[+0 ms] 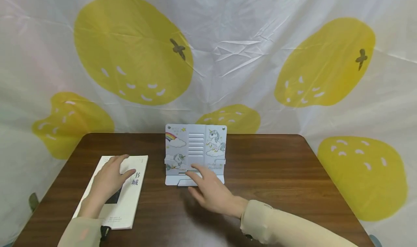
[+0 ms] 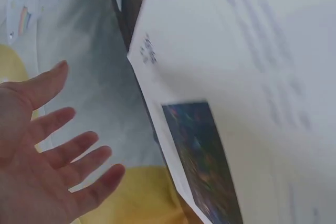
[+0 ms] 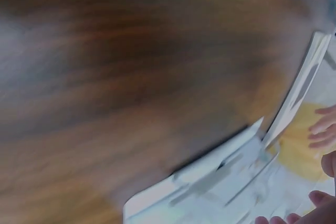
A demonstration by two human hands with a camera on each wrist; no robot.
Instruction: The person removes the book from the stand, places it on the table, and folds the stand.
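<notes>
A white book (image 1: 128, 210) with dark characters and a dark picture on its cover lies on the left of the table. Over it hovers my left hand (image 1: 109, 176), fingers apart and loosely bent, holding nothing; the left wrist view shows a gap between hand (image 2: 58, 145) and cover (image 2: 152, 87). A white metal book stand (image 1: 195, 145) with unicorns, a rainbow and slots stands upright at the table's middle. Just in front of its lower ledge is my right hand (image 1: 211, 189), fingers spread and holding nothing visible. Whether its fingertips touch the stand I cannot tell.
The brown wooden table (image 1: 267, 174) ends at the back against a hanging white curtain (image 1: 228, 58) with yellow fruit prints. The book stand is close to that back edge. Bare wood lies between the book and the stand.
</notes>
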